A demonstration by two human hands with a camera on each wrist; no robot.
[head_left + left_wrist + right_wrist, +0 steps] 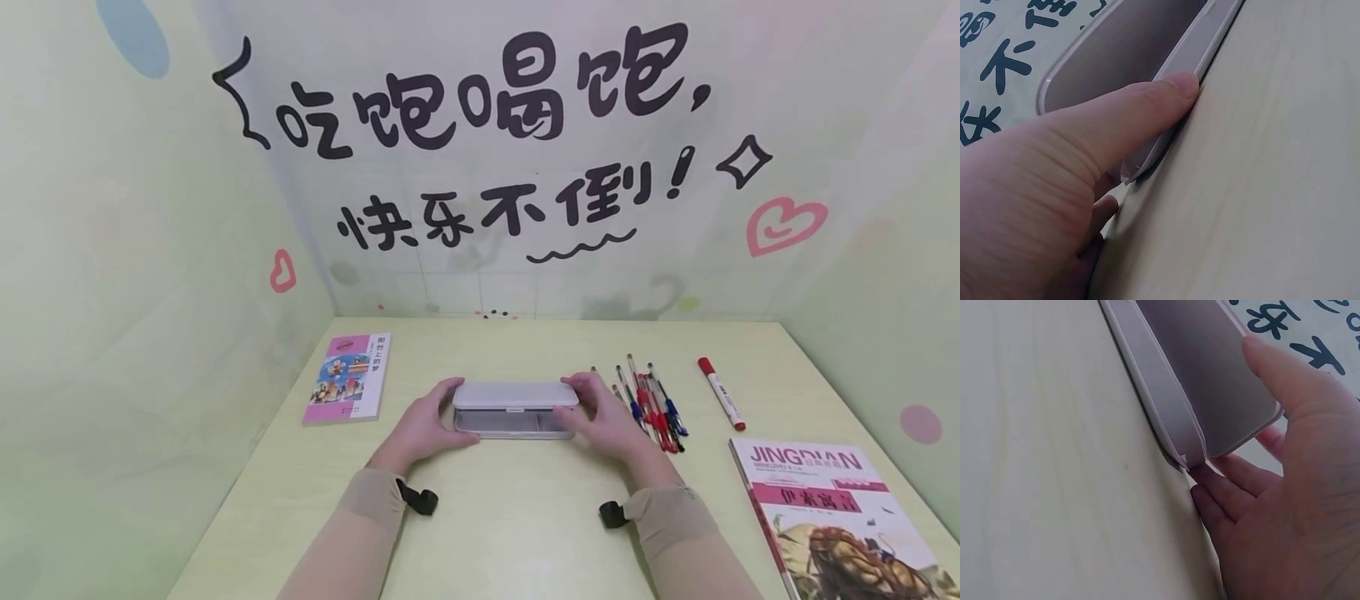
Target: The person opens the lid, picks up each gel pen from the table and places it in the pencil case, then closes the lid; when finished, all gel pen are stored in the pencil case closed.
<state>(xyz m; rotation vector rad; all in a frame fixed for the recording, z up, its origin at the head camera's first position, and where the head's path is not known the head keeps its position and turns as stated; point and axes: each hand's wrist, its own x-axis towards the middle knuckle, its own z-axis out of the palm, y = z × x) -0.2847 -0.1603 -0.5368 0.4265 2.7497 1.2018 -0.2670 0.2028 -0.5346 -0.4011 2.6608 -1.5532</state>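
Note:
A pale pencil case (515,397) rests on the table, its lid (517,394) raised and its long hollow inside showing toward me. My left hand (420,427) grips its left end; in the left wrist view the thumb (1172,94) presses on the front wall. At the opposite end my right hand (611,421) holds the case, the thumb at the lid's edge and other fingers (1229,487) around the corner. Right of that hand lies a loose bunch of pens (656,408) with red, blue and black caps, partly hidden by the hand.
A small pink-covered book (347,379) lies at the table's back left. On the right are a red-capped marker (722,394) and a larger book (840,517) near the edge. Printed walls (525,283) enclose the table (525,517) at the back and sides.

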